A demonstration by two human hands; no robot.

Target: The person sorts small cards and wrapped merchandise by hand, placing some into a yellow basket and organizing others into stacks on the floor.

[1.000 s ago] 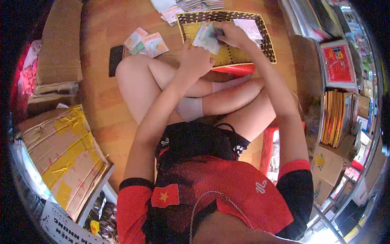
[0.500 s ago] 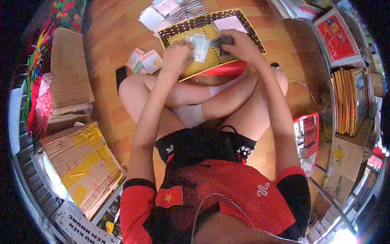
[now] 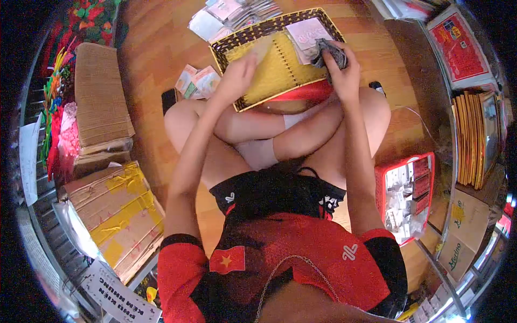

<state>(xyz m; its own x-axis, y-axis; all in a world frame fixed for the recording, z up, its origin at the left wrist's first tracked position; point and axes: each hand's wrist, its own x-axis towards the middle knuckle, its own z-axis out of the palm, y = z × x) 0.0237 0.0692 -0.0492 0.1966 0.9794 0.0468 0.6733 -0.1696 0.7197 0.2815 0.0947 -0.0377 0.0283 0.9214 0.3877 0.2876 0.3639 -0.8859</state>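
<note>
A woven basket (image 3: 249,102) with dark brown sides and a yellow bottom rests in front of my crossed legs. My left hand (image 3: 240,79) is over its left part, fingers stretched out and somewhat blurred, with nothing visible in them. In my right hand (image 3: 347,72) is a bunched grey cloth (image 3: 333,55), held at the basket's right side. Beside the cloth, a small pile of pale pink packets (image 3: 308,33) lies in the basket's far right corner. The cloth covers part of that pile.
Beyond the basket lie stacks of flat packets (image 3: 234,13) on the wooden floor. Orange-and-white cards (image 3: 198,81) lie left of it, near a dark phone-like object (image 3: 169,98). A red basket (image 3: 407,196) of small packs stands at right. Cardboard boxes (image 3: 99,97) line the left.
The light blue packet between my hands is no longer visible. My right hand has moved right with the cloth, toward the pink packets. The view has shifted slightly.
</note>
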